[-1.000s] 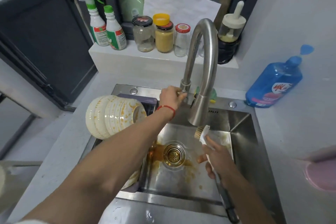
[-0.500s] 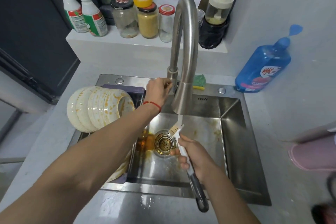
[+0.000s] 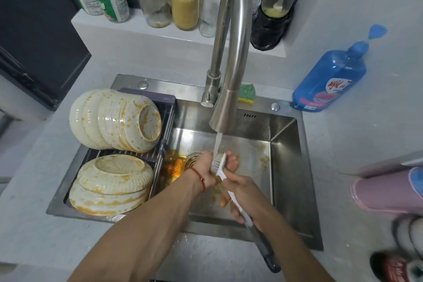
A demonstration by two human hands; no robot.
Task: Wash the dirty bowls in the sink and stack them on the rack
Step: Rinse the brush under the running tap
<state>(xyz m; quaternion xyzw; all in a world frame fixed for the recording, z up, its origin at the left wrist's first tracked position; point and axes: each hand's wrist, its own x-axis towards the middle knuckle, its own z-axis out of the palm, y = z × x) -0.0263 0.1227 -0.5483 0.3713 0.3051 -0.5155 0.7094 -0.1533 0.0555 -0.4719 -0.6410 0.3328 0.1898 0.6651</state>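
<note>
A: The right hand (image 3: 246, 199) grips the white handle of the dish brush (image 3: 225, 179), fingers curled round it, bristle head up under the water stream (image 3: 218, 143). What of the other?

B: The left hand (image 3: 207, 168) has left the tap lever, where it was half a second ago, and now sits at the bristles, fingers bent against the brush head. Water now runs from the faucet (image 3: 230, 52); earlier the spout was dry.

A: And the bowls?

B: Unmoved. One row of dirty bowls (image 3: 114, 119) lies on its side on the rack (image 3: 168, 126) over the left part of the sink (image 3: 286, 167); a second stack (image 3: 112, 183) sits upside down nearer the person, all smeared orange.

A: Around them?

B: Orange residue by the drain (image 3: 192, 159), partly hidden by the left wrist. A green sponge (image 3: 247, 92) lies behind the faucet, a blue soap bottle (image 3: 329, 78) on the surface to the right, jars (image 3: 183, 4) on the ledge behind.
</note>
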